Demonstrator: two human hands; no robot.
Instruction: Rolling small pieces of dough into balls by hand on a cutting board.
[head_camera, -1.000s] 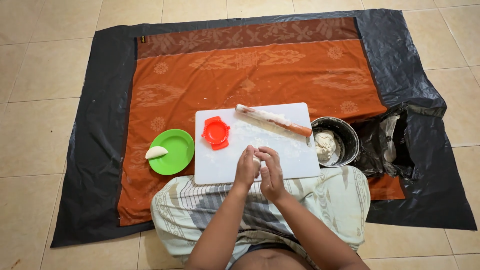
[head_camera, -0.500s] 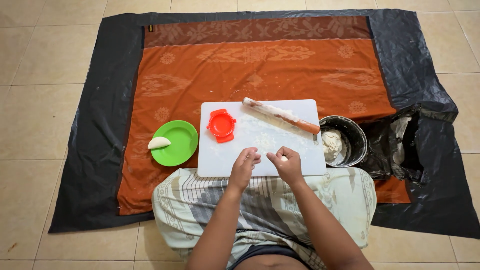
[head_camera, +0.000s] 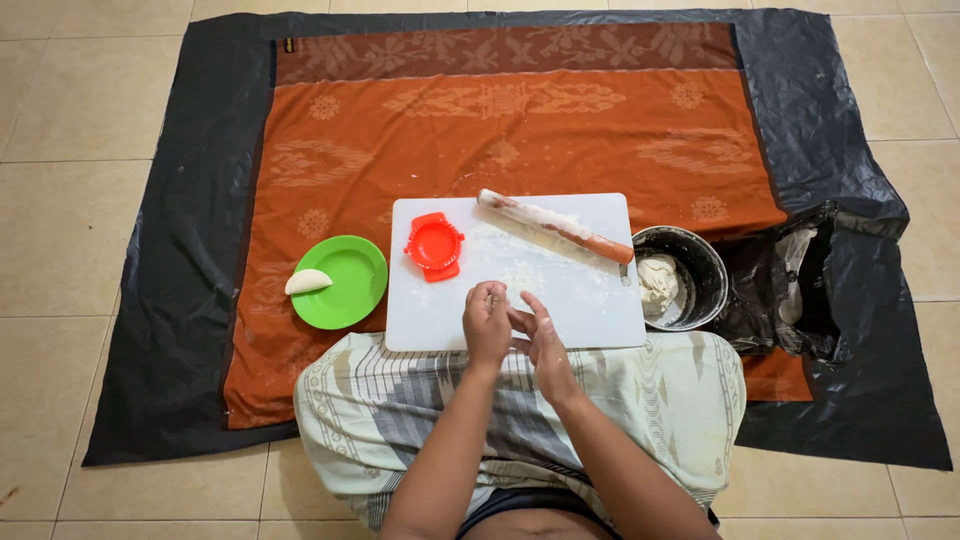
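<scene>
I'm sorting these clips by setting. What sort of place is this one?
Probably a home floor set up for making dough snacks. A patterned orange cloth over black plastic sheeting covers pale floor tiles, and a white board holds a floury rolling pin beside a pot of dough.

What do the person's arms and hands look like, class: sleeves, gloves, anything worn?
Both forearms are bare, with no sleeves in view. The left hand and right hand wear no gloves; no rings or watch show.
</scene>
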